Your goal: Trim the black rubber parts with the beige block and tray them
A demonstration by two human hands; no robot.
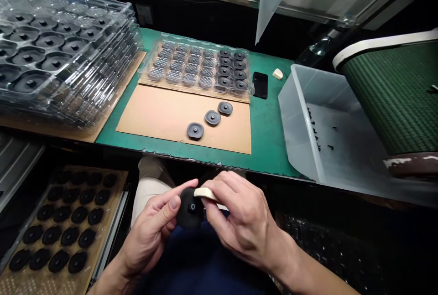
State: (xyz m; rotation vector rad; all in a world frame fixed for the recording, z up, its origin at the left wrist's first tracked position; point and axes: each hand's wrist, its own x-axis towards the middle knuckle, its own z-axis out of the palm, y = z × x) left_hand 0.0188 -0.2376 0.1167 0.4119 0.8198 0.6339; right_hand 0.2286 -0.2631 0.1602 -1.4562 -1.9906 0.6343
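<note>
Between thumb and fingers, my left hand [150, 226] grips a black round plastic part [186, 215] with a small raised stub at its centre. My right hand [244, 219] pinches a cream-coloured block [205, 193], perhaps a sponge or eraser, against the upper right rim of that part. Both hands are over my lap, in front of the bench edge. On the cardboard sheet [153, 117] lie three similar round parts [195, 131] in a slanting row. Behind them, a clear blister tray [191, 86] holds several such parts in its two right columns.
Tall stacked trays of round parts [68, 71] stand at left. A lower tray of parts [70, 235] sits below the bench. At right are a black phone [260, 85], another cream block [278, 74], a translucent bin [290, 117] with small black pieces, and a green woven surface [404, 99].
</note>
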